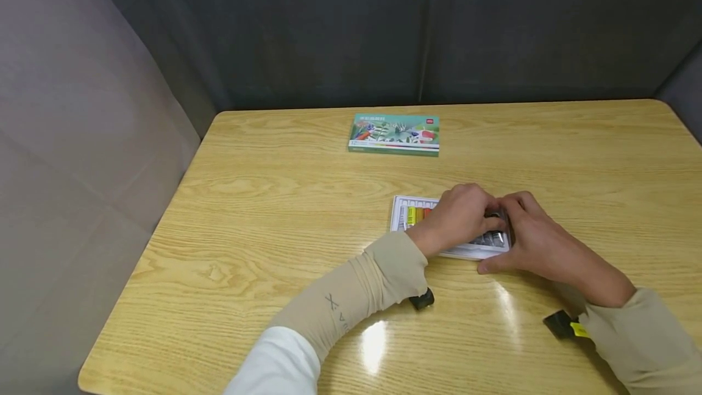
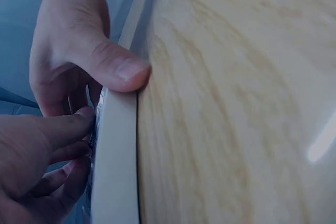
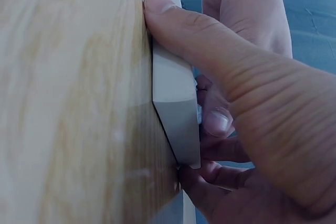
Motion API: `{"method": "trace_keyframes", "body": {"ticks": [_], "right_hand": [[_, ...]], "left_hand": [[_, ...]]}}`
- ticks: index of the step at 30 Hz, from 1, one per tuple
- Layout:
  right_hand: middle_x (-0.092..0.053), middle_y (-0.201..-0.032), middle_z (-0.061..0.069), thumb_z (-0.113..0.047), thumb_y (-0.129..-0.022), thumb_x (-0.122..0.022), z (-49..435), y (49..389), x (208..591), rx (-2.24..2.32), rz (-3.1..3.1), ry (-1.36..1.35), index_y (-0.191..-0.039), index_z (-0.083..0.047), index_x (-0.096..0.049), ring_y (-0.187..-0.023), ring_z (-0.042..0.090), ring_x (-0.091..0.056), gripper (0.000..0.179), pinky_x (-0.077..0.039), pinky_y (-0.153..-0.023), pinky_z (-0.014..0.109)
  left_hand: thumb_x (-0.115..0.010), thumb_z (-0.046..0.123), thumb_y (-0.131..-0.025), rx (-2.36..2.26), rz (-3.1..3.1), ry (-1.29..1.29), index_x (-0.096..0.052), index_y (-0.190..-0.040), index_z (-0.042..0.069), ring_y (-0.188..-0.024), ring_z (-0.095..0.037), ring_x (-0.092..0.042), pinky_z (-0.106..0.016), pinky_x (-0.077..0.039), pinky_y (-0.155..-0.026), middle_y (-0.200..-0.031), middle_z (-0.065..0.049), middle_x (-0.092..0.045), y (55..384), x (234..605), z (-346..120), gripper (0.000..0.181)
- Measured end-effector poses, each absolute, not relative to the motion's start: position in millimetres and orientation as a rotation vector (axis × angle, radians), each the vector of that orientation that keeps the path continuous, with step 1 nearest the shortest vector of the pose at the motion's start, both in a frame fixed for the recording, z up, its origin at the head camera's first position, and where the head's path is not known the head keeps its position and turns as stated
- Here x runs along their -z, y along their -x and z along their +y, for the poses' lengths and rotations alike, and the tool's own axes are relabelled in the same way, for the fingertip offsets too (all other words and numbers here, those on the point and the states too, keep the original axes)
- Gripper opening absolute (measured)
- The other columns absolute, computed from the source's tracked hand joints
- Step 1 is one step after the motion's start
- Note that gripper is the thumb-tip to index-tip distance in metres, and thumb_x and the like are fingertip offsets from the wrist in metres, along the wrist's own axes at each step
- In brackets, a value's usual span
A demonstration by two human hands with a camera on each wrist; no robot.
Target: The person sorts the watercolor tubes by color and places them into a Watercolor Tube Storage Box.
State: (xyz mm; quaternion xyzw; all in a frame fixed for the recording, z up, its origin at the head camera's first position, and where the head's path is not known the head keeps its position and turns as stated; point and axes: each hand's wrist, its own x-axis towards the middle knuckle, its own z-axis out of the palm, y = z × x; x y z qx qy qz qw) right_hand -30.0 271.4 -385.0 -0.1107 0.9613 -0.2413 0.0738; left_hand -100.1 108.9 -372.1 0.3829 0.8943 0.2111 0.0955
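A white plastic tray (image 1: 396, 217) lies on the table, holding a row of paint tubes (image 1: 419, 214) in several colours, the dark ones at its right end. Reaching across the tray, my left hand (image 1: 459, 215) has its thumb and fingers pinched together at a dark tube near the right end; the fingers (image 2: 68, 129) hide most of that tube. My right hand (image 1: 540, 239) grips the tray's right end, its thumb (image 3: 181, 22) against the near side and other fingers around the far corner.
A green illustrated paint box (image 1: 393, 134) lies flat farther back on the wooden table (image 1: 247, 218). Dark cloth (image 1: 329, 29) hangs behind the table, and a pale cloth (image 1: 99, 96) stands along its left side.
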Motion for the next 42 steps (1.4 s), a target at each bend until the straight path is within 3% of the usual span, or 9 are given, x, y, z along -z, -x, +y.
{"method": "trace_keyframes", "body": {"ticks": [6,12,20,23,27,32,38,42], "right_hand": [[-0.04,-0.138,0.029,-0.064,-0.064,-0.092,269.7,29.9,385.4,0.733,2.885,0.345,-0.144,0.009,-0.042,-0.117,0.04,-0.052,0.118,-0.048,-0.096,0.061],[-0.04,-0.139,0.029,-0.062,-0.064,-0.093,270.9,30.5,384.8,0.717,2.903,0.371,-0.143,0.01,-0.043,-0.118,0.041,-0.05,0.118,-0.048,-0.097,0.061],[-0.038,-0.14,0.029,-0.062,-0.066,-0.092,272.2,30.8,385.6,0.723,2.875,0.365,-0.145,0.009,-0.041,-0.118,0.041,-0.05,0.118,-0.048,-0.097,0.061],[-0.037,-0.141,0.029,-0.064,-0.066,-0.091,272.5,30.6,385.8,0.715,2.86,0.353,-0.147,0.009,-0.04,-0.12,0.043,-0.05,0.121,-0.048,-0.098,0.063],[-0.036,-0.142,0.03,-0.068,-0.063,-0.09,273.7,31.1,386.0,0.691,2.86,0.337,-0.148,0.009,-0.039,-0.12,0.044,-0.049,0.125,-0.048,-0.099,0.064],[-0.035,-0.144,0.03,-0.072,-0.062,-0.088,277.2,31.2,386.7,0.675,2.854,0.308,-0.149,0.008,-0.037,-0.12,0.045,-0.049,0.129,-0.047,-0.1,0.066],[-0.034,-0.145,0.032,-0.074,-0.06,-0.087,282.0,27.4,389.0,0.656,2.865,0.314,-0.151,0.009,-0.035,-0.123,0.047,-0.048,0.134,-0.045,-0.102,0.069],[-0.032,-0.148,0.034,-0.068,-0.064,-0.088,285.9,24.1,389.0,0.657,2.852,0.334,-0.155,0.01,-0.031,-0.127,0.051,-0.046,0.133,-0.043,-0.105,0.072]], "left_hand": [[-0.07,0.041,-0.098,-0.553,2.669,-1.175,-0.081,-0.088,0.025,-0.078,-0.001,-0.055,-0.015,-0.04,-0.064,-0.076,0.014,-0.066,99.0,372.5,106.4,0.021],[-0.068,0.04,-0.1,-0.477,2.668,-1.21,-0.082,-0.093,0.024,-0.082,-0.001,-0.055,-0.015,-0.041,-0.066,-0.081,0.013,-0.068,99.9,370.8,107.1,0.022],[-0.065,0.036,-0.103,-0.467,2.596,-1.262,-0.078,-0.089,0.021,-0.081,-0.004,-0.054,-0.016,-0.041,-0.066,-0.077,0.009,-0.066,103.4,367.0,103.8,0.024],[-0.062,0.036,-0.104,-0.495,2.53,-1.295,-0.079,-0.107,0.02,-0.086,-0.003,-0.056,-0.016,-0.044,-0.072,-0.092,0.009,-0.071,107.7,362.7,94.4,0.023],[-0.061,0.038,-0.104,-0.525,2.515,-1.307,-0.074,-0.128,0.02,-0.104,-0.003,-0.062,-0.017,-0.049,-0.089,-0.119,0.007,-0.072,115.9,354.7,72.4,0.032],[-0.062,0.037,-0.104,-0.564,2.538,-1.301,-0.073,-0.13,0.017,-0.123,-0.011,-0.064,-0.025,-0.049,-0.108,-0.132,0.002,-0.07,125.5,349.4,32.2,0.035],[-0.06,0.039,-0.105,-0.616,2.592,-1.206,-0.067,-0.138,0.015,-0.134,-0.016,-0.059,-0.034,-0.047,-0.116,-0.141,-0.001,-0.065,131.4,343.4,-21.7,0.042],[-0.06,0.043,-0.104,-0.667,2.682,-1.131,-0.062,-0.142,0.015,-0.147,-0.021,-0.049,-0.041,-0.04,-0.123,-0.149,-0.002,-0.061,133.0,339.8,-53.8,0.047]]}}
